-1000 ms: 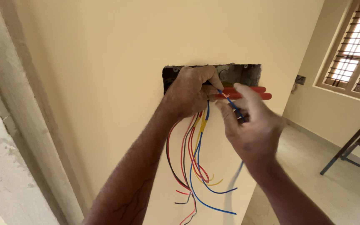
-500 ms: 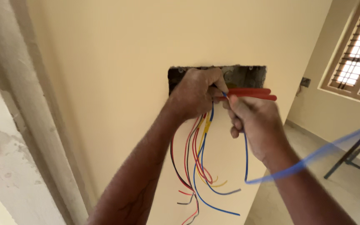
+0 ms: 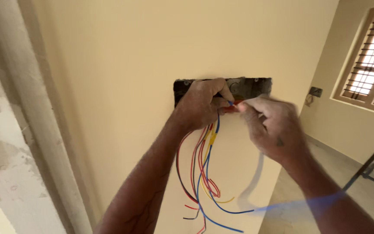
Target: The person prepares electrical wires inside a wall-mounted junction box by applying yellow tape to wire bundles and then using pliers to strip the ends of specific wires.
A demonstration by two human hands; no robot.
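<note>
My left hand (image 3: 202, 104) grips a bundle of red, blue and yellow wires (image 3: 204, 173) where they come out of a recessed metal wall box (image 3: 247, 86) in the cream wall. My right hand (image 3: 271, 125) is close beside it, blurred by motion, and holds a red-handled tool (image 3: 231, 106) whose handle shows between the two hands. A long blue wire (image 3: 291, 203) runs from the hands down and out to the right, also blurred. The rest of the tool is hidden by my right hand.
A rough unpainted door frame (image 3: 27, 130) stands at the left. A wooden louvred window (image 3: 371, 60) is in the side wall at the right, with a small wall fitting (image 3: 315, 92) beside it. A dark metal stand (image 3: 371, 167) rests on the tiled floor.
My right hand has moved left and closed over the red tool handles, which showed fully before. The long blue wire swung out to the right and now hangs lower.
</note>
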